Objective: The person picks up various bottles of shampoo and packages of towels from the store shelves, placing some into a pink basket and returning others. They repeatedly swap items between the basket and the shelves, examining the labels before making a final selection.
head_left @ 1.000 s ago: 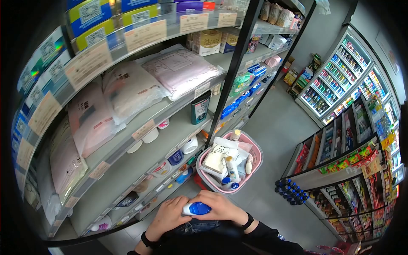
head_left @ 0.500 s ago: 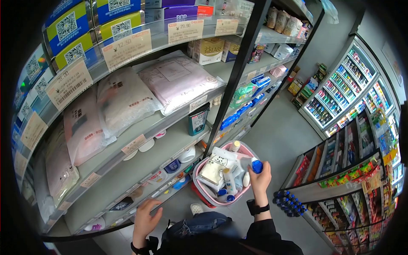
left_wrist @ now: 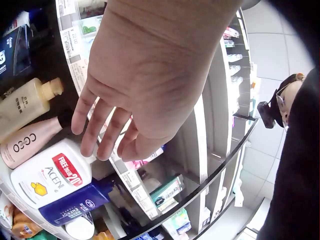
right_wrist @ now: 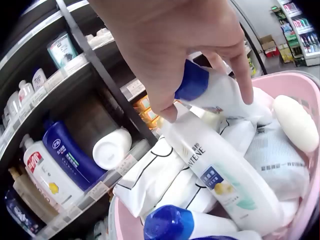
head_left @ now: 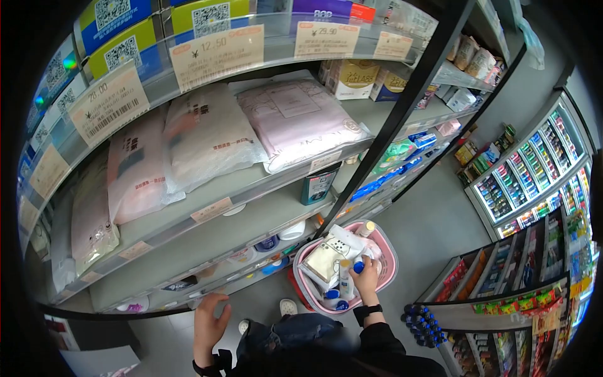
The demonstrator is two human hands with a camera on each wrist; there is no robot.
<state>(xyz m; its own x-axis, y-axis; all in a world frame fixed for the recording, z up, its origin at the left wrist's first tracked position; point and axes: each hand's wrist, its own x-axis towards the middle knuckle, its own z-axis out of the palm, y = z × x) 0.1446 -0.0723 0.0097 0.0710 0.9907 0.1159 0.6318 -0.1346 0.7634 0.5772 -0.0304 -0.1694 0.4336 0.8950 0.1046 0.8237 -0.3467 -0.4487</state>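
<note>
My right hand (head_left: 368, 281) is down in the pink basket (head_left: 392, 259), its fingers and thumb round a white bottle (right_wrist: 227, 97) with a blue cap. In the right wrist view that bottle lies tilted, just above a white Pantene bottle (right_wrist: 235, 177). Around them in the basket are a blue-capped bottle (right_wrist: 172, 222), a white pack with black line drawings (right_wrist: 150, 180) and a white rounded bottle (right_wrist: 295, 122). My left hand (head_left: 210, 322) hangs beside the lower shelves with loosely bent fingers, holding nothing. Behind it in the left wrist view stands a white ACENE bottle (left_wrist: 52, 172).
A shelf rack on the left carries bagged soft packs (head_left: 210, 138) above and bottles below, with a black upright post (head_left: 402, 113) beside the basket. Several blue-capped dark bottles (head_left: 424, 323) stand by the snack rack (head_left: 502, 301) at right. A drinks fridge (head_left: 534, 166) is farther back.
Both hands were together on the blue-capped bottle; then they parted. The right hand carried it over the basket's right side and down into it. The left hand moved left, holding nothing.
</note>
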